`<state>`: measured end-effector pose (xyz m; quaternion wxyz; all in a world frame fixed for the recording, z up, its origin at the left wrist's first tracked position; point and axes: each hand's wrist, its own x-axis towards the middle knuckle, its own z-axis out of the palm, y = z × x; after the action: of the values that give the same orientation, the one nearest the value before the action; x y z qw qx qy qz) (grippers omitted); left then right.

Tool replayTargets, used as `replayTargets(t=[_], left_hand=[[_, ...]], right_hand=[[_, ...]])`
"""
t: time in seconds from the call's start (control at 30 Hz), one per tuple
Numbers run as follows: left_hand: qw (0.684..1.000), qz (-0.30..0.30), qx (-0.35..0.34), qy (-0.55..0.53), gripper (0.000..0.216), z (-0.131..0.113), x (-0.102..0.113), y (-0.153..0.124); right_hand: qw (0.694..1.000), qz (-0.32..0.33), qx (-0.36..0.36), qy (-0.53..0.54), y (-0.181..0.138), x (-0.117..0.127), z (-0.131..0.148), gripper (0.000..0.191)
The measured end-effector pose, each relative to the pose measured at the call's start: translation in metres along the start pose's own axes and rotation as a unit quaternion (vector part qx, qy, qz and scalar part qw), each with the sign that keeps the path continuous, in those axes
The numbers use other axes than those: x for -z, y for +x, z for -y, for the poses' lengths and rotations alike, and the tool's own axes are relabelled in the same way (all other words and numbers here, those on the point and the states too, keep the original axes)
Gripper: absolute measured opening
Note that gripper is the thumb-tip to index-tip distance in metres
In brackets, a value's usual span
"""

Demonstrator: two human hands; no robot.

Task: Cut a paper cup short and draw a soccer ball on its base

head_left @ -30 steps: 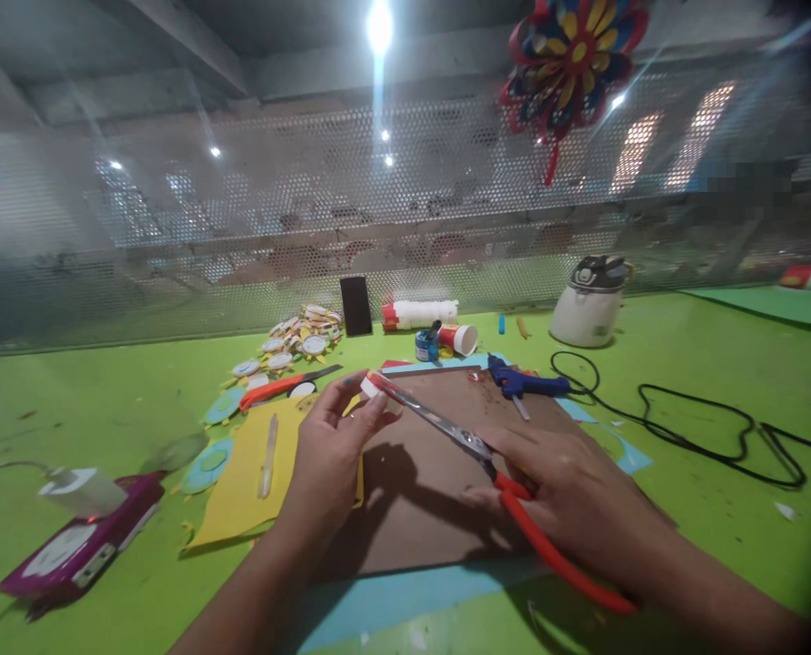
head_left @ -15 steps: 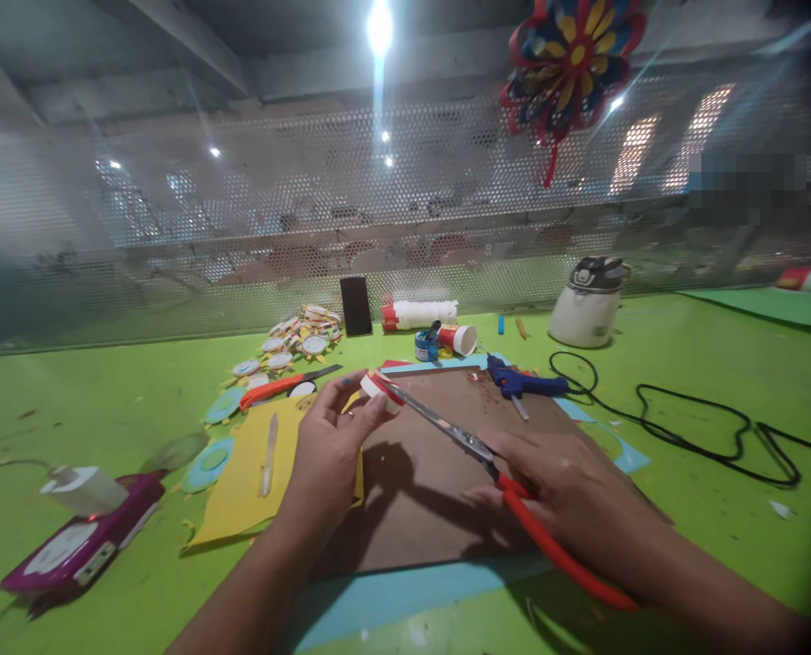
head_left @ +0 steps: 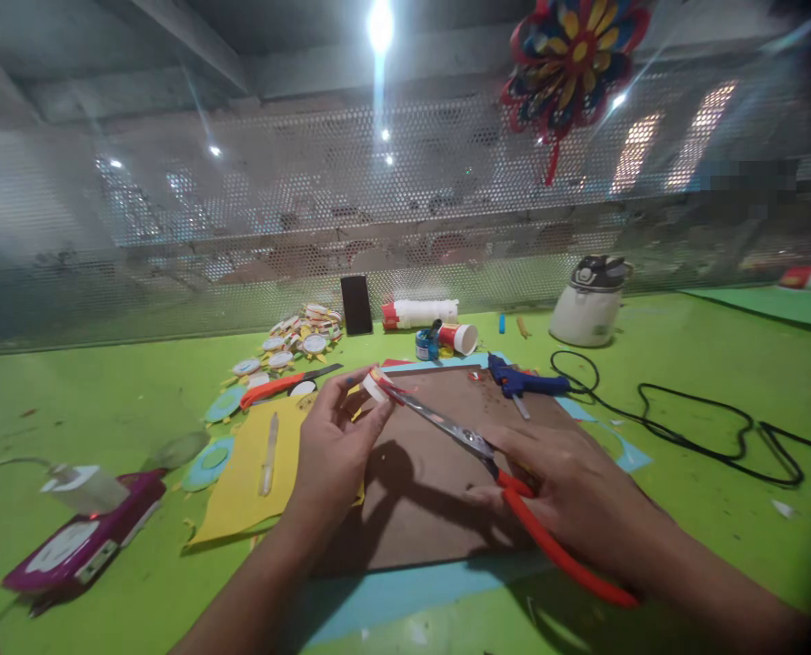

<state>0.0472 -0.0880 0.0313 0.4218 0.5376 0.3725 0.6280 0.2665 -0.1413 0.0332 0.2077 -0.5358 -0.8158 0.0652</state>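
Note:
Between the fingertips and thumb of my left hand (head_left: 341,437) is a small red-and-white paper cup piece (head_left: 376,386), shaped like a short ring. My right hand (head_left: 555,482) grips a pair of scissors (head_left: 456,429) by its red handles. The blades point up and left, and their tips meet the red edge of the cup piece. Both hands are above a brown board (head_left: 439,518) that lies over light blue paper (head_left: 405,600). Yellow paper (head_left: 242,491) with a clear stick (head_left: 268,455) on it lies left of my left hand.
A blue glue gun (head_left: 525,378) with a black cord (head_left: 692,432) rests at the board's right. Behind are an orange cutter (head_left: 279,387), a phone (head_left: 356,305), paper cups (head_left: 423,315), several small decorated discs (head_left: 315,344) and a white jug (head_left: 586,309). A purple power strip (head_left: 85,537) sits left.
The cup piece has turned and tilted slightly in my left fingers. The scissor tips still meet its red edge, and my right hand has hardly moved.

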Motion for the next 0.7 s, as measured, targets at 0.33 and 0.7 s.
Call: replayTargets(t=[0.33, 0.7], left_hand=[[1.0, -0.002, -0.009, -0.014, 0.041, 0.001, -0.0007, -0.0009], [1.0, -0.011, -0.009, -0.01, 0.04, 0.0028, -0.0008, -0.0012]], right_hand=[[1.0, -0.024, 0.0, -0.016, -0.004, -0.0041, 0.0024, 0.026], [1.0, -0.017, -0.016, -0.003, -0.0052, -0.0064, 0.0028, 0.032]])
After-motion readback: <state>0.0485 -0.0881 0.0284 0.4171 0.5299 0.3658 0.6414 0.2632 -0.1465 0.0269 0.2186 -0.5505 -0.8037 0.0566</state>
